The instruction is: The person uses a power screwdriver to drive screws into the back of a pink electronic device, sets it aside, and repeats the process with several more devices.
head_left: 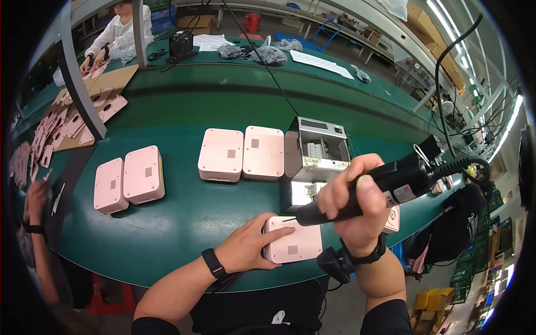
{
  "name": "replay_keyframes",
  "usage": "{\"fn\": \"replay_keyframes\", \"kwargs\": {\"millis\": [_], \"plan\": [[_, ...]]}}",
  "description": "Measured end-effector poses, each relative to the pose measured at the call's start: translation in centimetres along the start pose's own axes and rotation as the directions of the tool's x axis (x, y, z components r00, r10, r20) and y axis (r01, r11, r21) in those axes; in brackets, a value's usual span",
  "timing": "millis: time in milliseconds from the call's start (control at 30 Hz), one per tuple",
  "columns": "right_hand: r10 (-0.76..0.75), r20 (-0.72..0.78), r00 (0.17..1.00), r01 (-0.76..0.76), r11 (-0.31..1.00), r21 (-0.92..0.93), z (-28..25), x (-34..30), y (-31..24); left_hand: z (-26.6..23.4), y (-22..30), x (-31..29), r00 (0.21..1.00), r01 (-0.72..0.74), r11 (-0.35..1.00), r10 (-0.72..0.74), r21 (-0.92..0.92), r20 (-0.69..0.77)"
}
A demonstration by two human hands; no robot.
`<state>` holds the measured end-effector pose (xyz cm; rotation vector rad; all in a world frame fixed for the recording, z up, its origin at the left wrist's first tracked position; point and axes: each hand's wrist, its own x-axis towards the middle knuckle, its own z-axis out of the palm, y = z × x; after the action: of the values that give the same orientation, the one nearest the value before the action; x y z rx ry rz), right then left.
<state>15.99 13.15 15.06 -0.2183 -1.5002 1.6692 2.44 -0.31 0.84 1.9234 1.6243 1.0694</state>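
In front of me a pink plastic box (307, 237) lies on the green table, vented face up. My left hand (248, 243) grips its left end, thumb and fingers around the edge. My right hand (357, 201) is wrapped round a black electric screwdriver (368, 192) with a cord at its rear. The tool is tilted, and its thin bit points left over the box's upper left corner, near a screw hole. Whether the bit touches the hole I cannot tell. Just beyond the box stands a grey metal screw feeder (318, 148), partly hidden by my right hand.
Two pink boxes (221, 153) stand side by side left of the feeder; another pair (144, 173) sits farther left. Pink flat parts (61, 125) pile on cardboard at the left. A person (120, 30) works at the far left, another person's hand (38, 195) is nearer. A metal post (78, 84) rises there.
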Motion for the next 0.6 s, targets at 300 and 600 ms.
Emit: {"fn": "replay_keyframes", "kwargs": {"millis": [300,600], "plan": [[0.046,0.146,0.988,-0.033,0.996,-0.088,1.9,-0.5,2.0,0.1,0.0,-0.2,0.999,0.025,1.000,-0.026,0.005,0.036],[0.017,0.181,0.983,-0.016,1.000,-0.008,2.1,-0.8,3.2,0.4,-0.5,-0.4,0.998,-0.036,0.999,0.036,-0.006,-0.046]]}}
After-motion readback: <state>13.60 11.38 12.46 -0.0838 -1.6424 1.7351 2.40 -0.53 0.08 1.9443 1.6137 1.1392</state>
